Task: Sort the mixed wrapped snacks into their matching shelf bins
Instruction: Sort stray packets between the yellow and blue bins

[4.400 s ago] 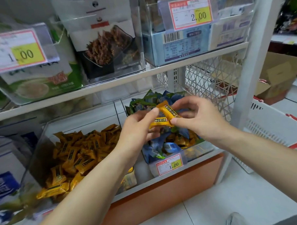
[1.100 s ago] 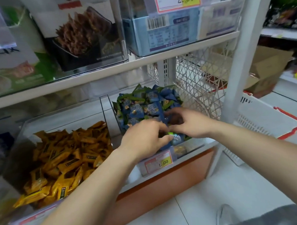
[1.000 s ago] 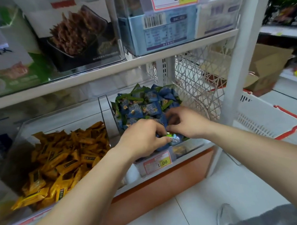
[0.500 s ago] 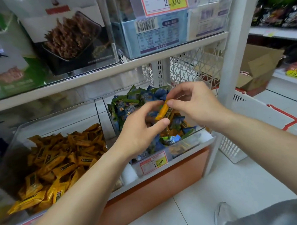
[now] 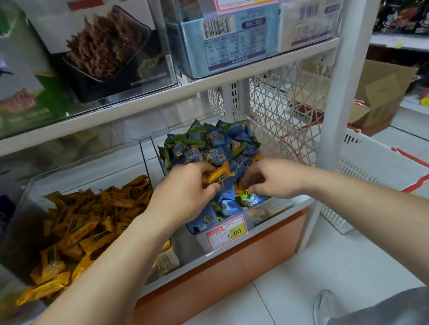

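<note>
Over the right clear plastic bin [image 5: 268, 209], our left hand [image 5: 185, 195] pinches an orange wrapped bar [image 5: 216, 176]; right hand [image 5: 273, 178] curls in, hold unclear. Next: carry it to the left clear bin [image 5: 90, 167].

Bright, even indoor light; soft shadows, glare on clear bin fronts, blurred and bowed edges.

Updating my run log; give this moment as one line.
phase: sorting | left hand: holds orange snack over mixed bin | right hand: fingers curled in the pile, grasp unclear | orange bin: snack not yet dropped
</note>
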